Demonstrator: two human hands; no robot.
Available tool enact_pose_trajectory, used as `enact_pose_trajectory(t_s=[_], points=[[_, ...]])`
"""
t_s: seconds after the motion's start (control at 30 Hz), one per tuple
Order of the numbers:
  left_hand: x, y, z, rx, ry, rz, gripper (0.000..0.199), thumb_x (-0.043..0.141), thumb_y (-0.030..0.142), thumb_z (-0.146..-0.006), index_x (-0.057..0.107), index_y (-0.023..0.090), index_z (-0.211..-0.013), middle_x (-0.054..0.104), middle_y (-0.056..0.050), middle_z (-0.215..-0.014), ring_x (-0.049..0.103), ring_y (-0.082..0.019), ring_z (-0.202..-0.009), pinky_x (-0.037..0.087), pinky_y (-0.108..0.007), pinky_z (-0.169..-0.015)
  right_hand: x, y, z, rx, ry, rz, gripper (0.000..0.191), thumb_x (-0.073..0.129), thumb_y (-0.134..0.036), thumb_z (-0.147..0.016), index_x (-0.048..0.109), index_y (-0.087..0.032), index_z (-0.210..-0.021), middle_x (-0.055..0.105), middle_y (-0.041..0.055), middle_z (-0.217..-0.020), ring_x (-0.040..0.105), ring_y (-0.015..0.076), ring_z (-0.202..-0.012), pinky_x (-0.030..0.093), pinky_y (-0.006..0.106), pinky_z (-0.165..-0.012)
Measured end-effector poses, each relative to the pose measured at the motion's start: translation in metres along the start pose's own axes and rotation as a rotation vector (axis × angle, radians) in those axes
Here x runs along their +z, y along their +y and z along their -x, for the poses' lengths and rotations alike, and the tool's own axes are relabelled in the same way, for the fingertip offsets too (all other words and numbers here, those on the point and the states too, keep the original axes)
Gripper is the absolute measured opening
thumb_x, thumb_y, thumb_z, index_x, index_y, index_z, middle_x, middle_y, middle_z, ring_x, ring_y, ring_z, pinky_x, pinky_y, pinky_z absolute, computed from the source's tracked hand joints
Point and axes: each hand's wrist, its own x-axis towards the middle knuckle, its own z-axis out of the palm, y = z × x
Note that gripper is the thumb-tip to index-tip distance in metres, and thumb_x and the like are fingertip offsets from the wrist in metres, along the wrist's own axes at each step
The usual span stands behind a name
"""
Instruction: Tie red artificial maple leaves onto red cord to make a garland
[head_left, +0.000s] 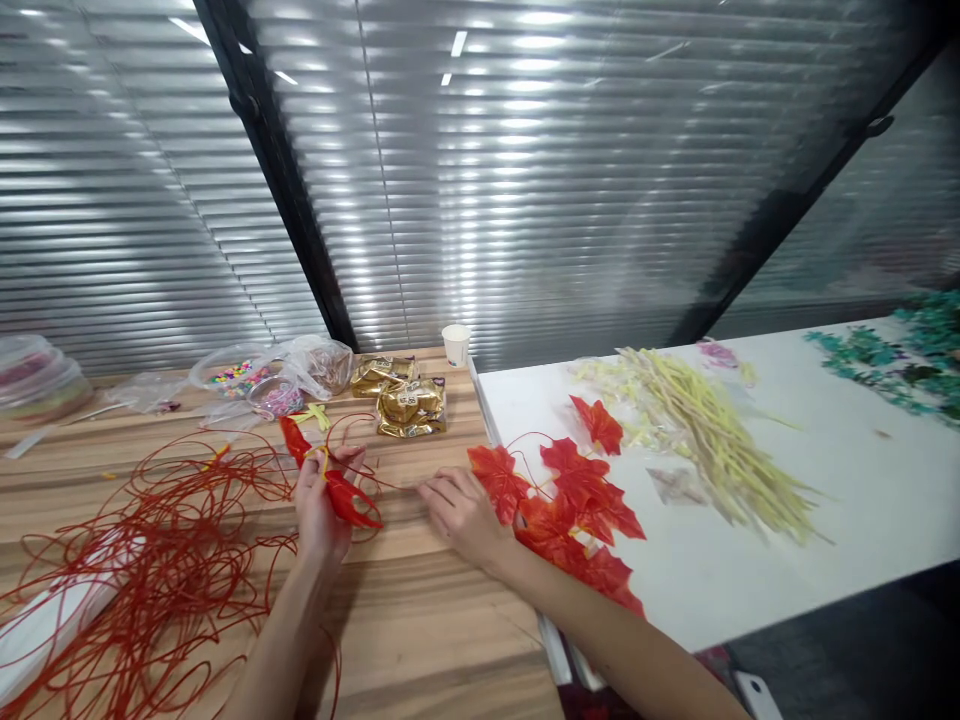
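Observation:
My left hand (324,500) is closed on a red artificial leaf (349,499), with a second red piece above the fingers and a bit of yellow at the pinch. A thin red cord runs from the leaf across the wooden table to my right hand (459,512), whose fingers are pinched on it just above the wood. Beside my right hand lies a cluster of red maple leaves (574,475) on the white table, joined by thin cord. A large loose tangle of red cord (187,540) spreads left of my left hand.
Gold packets (411,407) and a paper cup (456,345) stand behind my hands. Bead containers (236,372) and plastic bags are at the back left. Yellow strips (712,440) lie on the white table (847,490), with green foliage (870,362) farther right. A white object (60,620) lies under the tangle.

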Motion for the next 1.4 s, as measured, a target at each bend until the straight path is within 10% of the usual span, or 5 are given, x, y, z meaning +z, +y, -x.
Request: enact_pose_trajectory(t_s=[0.47,0.9,1.17,1.4], points=[[-0.010,0.013,-0.012,0.213,0.314,0.002,0.016,0.052,0.034,-0.076,0.048,0.018,-0.072,0.062,0.003,-0.067,0.060,-0.011,-0.066,0.047,-0.026,-0.065,0.006,0.018,0.000,0.217,0.110,-0.166,0.021,0.046,-0.018,-0.084,0.064,-0.019,-0.094,0.063,0.0056,-0.084,0.052,0.0167,-0.078,0.045,0.031,-0.070],[-0.004,-0.004,-0.002,-0.139,-0.113,-0.112,0.019,0.064,0.032,-0.066,0.057,0.015,-0.071,0.065,-0.003,-0.076,0.061,-0.014,-0.078,0.043,-0.025,-0.076,0.001,0.011,-0.001,0.213,0.143,-0.244,0.018,0.051,-0.026,-0.082,0.069,-0.022,-0.085,0.051,0.0023,-0.063,0.045,0.0130,-0.063,0.038,0.026,-0.057],[-0.006,-0.030,0.012,0.040,-0.462,-0.625,0.020,0.057,0.036,-0.072,0.061,0.016,-0.072,0.061,-0.003,-0.070,0.056,-0.016,-0.068,0.042,-0.025,-0.067,0.002,0.017,-0.003,0.463,0.263,-0.388,0.021,0.050,-0.032,-0.081,0.066,-0.018,-0.078,0.053,0.0030,-0.068,0.048,0.0137,-0.062,0.040,0.026,-0.057],[-0.009,-0.021,0.014,0.319,-0.338,-0.766,0.020,0.055,0.034,-0.073,0.065,0.021,-0.085,0.066,-0.008,-0.085,0.057,-0.021,-0.079,0.039,-0.029,-0.075,0.004,0.020,-0.002,0.547,0.333,-0.389,0.021,0.048,-0.032,-0.081,0.059,-0.016,-0.075,0.052,0.0010,-0.063,0.045,0.0127,-0.056,0.037,0.025,-0.054]])
